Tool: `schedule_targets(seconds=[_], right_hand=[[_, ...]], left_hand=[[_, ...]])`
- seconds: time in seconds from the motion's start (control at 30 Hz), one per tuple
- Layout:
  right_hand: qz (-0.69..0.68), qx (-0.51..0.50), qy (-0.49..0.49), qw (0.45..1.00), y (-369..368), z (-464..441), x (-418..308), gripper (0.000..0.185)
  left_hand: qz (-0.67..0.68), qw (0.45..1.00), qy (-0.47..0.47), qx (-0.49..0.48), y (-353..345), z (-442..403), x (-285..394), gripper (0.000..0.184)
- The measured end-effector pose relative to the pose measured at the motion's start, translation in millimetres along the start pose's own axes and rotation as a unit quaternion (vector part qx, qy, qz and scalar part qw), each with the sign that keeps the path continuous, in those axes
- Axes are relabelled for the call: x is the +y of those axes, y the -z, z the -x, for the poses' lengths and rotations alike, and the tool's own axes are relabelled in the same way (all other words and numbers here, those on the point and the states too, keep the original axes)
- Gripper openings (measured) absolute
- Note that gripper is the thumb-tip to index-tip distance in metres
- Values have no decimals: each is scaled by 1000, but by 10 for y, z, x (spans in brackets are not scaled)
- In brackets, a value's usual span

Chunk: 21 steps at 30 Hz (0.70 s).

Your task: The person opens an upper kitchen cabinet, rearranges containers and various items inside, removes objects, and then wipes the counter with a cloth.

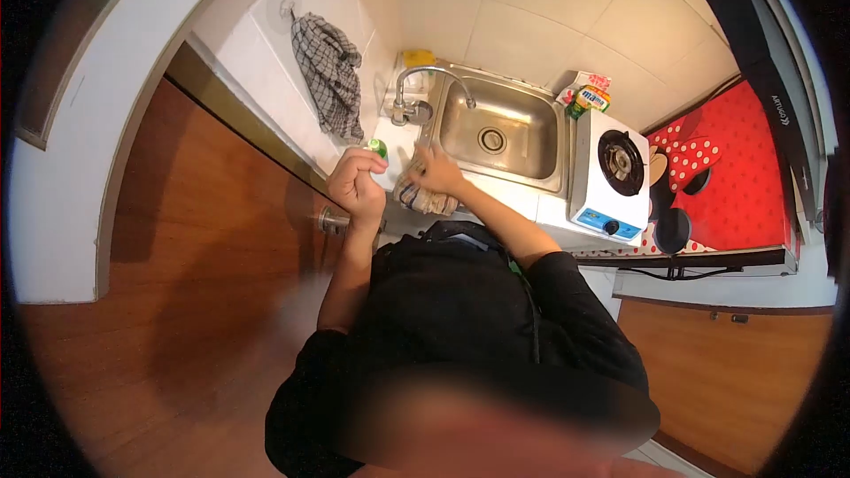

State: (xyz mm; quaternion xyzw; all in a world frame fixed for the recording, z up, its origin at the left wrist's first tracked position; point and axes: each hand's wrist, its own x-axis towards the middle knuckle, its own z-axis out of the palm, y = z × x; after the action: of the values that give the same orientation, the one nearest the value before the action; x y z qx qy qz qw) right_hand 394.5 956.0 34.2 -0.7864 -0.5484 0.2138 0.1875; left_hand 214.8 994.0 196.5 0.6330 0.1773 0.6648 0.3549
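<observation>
My left hand (358,184) is raised at the left end of the counter, its fingers curled into a fist. Whether anything lies inside the fist is hidden. Just beyond it is a small green-and-white container (378,149), partly behind the hand; I cannot tell whether they touch. My right hand (434,170) is slightly blurred, its fingers apart, at the sink's near left corner. Below and partly behind that hand lies a folded striped cloth (428,198) by the counter's front edge. No object shows in the right hand's fingers.
A steel sink (560,137) with a curved faucet (421,71) lies ahead. To its right stand a green-and-yellow pack (591,100) and a white gas stove (589,164). A checkered towel (328,71) hangs on the left wall, above a wooden door (204,212). A yellow item (419,57) sits behind the faucet.
</observation>
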Motion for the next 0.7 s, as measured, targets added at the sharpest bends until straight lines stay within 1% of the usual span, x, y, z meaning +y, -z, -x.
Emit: schedule_targets(seconds=[0.03,0.1,0.13,0.17,0.2,0.23,0.27,0.33,0.37,0.43,0.47,0.5,0.57,0.6,0.63,0.7], right_hand=[[56,-72,-20,996,-201,107,185,92],[164,-245,-14,955,-400,173,478,103],[217,-236,23,947,-443,206,584,100],[232,-206,62,949,-537,183,732,96],[195,-193,77,959,-543,188,791,91],[209,-205,66,954,-504,190,758,92],[198,-219,40,955,-424,214,657,83],[206,-213,23,955,-157,207,338,71],[116,-175,38,977,33,111,181,67],[-67,-102,67,990,406,-34,-137,61],[-114,0,135,984,575,-97,-347,62],[-160,103,202,961,772,-149,-600,64],[-224,117,245,936,1340,-27,-1320,73],[-196,165,306,917,1277,-197,-1439,77],[-169,212,364,891,1191,-349,-1556,81],[-192,178,305,916,1228,-414,-1876,82]], left_hand=[[7,1000,16,-1,12,38,-41,19],[7,999,38,-12,-10,21,-5,20],[11,999,39,-28,-23,10,1,20],[14,998,40,-43,-29,14,-22,20],[16,997,40,-58,-46,21,-47,21],[12,996,47,-69,-70,34,-56,21],[6,995,53,-80,-90,46,-68,22],[2,994,55,-91,-108,84,-149,21],[7,996,49,-79,-122,84,-161,20],[5,998,41,-42,-161,76,-140,18],[-2,999,38,-18,-163,71,-94,18],[-9,999,36,6,-165,64,-55,17],[-18,1000,-2,21,-171,38,-45,16],[-23,999,-20,29,-175,24,-24,16],[-16,999,-17,27,-185,11,37,15],[-19,999,-32,18,-190,6,28,16]])
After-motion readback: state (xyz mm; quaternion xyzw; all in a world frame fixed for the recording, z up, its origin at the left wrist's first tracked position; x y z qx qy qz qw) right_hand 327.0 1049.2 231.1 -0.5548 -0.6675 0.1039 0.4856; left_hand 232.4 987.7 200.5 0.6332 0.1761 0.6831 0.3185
